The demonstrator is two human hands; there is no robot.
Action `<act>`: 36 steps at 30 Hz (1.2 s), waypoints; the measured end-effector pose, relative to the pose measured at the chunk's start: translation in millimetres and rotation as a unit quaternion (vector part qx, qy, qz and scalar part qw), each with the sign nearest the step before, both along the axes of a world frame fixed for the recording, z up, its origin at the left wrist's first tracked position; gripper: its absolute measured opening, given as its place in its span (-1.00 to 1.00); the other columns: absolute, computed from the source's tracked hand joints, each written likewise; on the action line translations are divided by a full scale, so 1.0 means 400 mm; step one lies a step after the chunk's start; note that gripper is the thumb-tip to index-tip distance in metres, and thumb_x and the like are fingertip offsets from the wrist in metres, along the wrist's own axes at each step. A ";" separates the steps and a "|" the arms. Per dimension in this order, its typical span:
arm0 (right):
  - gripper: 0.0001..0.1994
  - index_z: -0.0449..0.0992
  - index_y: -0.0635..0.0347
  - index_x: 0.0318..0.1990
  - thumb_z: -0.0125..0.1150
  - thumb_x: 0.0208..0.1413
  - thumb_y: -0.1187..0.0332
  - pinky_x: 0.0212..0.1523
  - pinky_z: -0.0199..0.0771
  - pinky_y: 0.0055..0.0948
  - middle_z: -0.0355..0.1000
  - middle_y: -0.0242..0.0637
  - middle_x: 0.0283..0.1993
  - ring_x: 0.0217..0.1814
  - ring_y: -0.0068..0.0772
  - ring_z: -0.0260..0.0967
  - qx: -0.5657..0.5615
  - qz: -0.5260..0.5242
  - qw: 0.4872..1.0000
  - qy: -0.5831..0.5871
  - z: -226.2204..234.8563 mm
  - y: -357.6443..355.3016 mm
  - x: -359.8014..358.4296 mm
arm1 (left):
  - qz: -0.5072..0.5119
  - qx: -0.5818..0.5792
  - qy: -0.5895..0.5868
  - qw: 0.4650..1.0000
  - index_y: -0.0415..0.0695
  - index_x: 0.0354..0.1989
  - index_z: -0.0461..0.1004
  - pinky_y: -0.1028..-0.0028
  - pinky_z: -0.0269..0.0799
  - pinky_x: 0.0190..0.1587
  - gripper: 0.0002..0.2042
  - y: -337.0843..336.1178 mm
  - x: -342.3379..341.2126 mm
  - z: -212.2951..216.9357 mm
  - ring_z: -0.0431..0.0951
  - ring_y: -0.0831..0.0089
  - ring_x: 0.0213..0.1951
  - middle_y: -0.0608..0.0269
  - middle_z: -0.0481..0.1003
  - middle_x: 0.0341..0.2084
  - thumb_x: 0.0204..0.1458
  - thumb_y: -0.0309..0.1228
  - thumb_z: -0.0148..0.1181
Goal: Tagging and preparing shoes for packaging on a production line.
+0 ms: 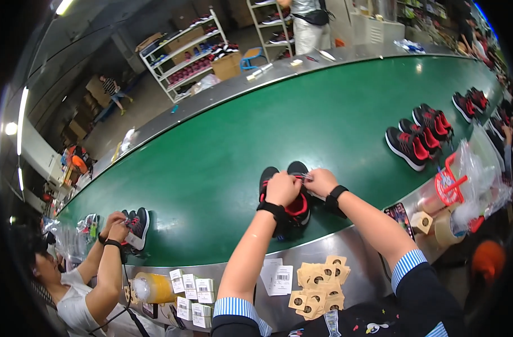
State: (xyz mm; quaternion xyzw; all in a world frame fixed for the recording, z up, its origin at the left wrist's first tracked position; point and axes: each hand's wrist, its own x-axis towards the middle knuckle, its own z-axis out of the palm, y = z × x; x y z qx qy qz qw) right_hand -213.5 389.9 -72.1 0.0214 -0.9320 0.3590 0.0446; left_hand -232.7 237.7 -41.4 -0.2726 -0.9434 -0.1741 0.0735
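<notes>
A pair of black sneakers (298,209) with red linings sits in front of me on the green conveyor belt (223,151), toes pointing away. Over the laces, my left hand (283,189) is closed, its fingertips hidden against the shoes. Close beside it, my right hand (322,182) pinches at the upper of the right-hand shoe. Something thin and pale shows at its fingertips, too small to name. Both wrists wear black bands.
White barcode cards (278,276) and brown paper tags (318,283) lie on the metal ledge. More sneakers (418,135) stand at right, near a red-and-clear cup (443,188) and tape roll (448,227). At left, a co-worker's hands (117,224) handle sneakers beside label stacks (193,289).
</notes>
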 end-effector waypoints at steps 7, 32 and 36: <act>-0.83 0.50 0.12 -0.54 0.13 -0.26 0.24 -0.37 0.38 -0.27 0.42 -0.14 -0.54 -0.44 -0.12 0.39 -0.048 0.022 0.999 0.005 0.006 -0.037 -0.024 | 0.057 0.027 -0.030 0.998 -0.11 -0.49 0.54 0.32 0.35 -0.31 -0.77 -0.035 -0.005 0.002 0.45 0.16 -0.42 0.05 0.44 -0.53 -0.19 -0.23 0.08; -0.77 0.44 0.27 -0.30 -0.17 0.08 0.37 -0.42 0.37 -0.37 0.44 -0.16 -0.50 -0.48 -0.26 0.41 -0.173 -0.001 0.971 0.168 0.006 -0.081 -0.024 | -0.039 0.243 -0.039 0.968 -0.21 -0.47 0.35 0.24 0.28 -0.32 -0.88 -0.028 0.030 -0.025 0.38 0.09 -0.39 0.02 0.40 -0.54 -0.07 -0.41 0.01; -0.78 0.43 0.28 -0.24 -0.19 0.06 0.48 -0.52 0.33 -0.52 0.37 -0.29 -0.58 -0.57 -0.52 0.31 -0.153 0.099 0.982 -0.058 0.027 -0.038 -0.031 | 0.022 0.247 -0.031 0.968 -0.21 -0.47 0.36 0.23 0.27 -0.33 -0.88 -0.044 0.033 -0.030 0.38 0.10 -0.38 0.03 0.39 -0.56 -0.07 -0.41 0.02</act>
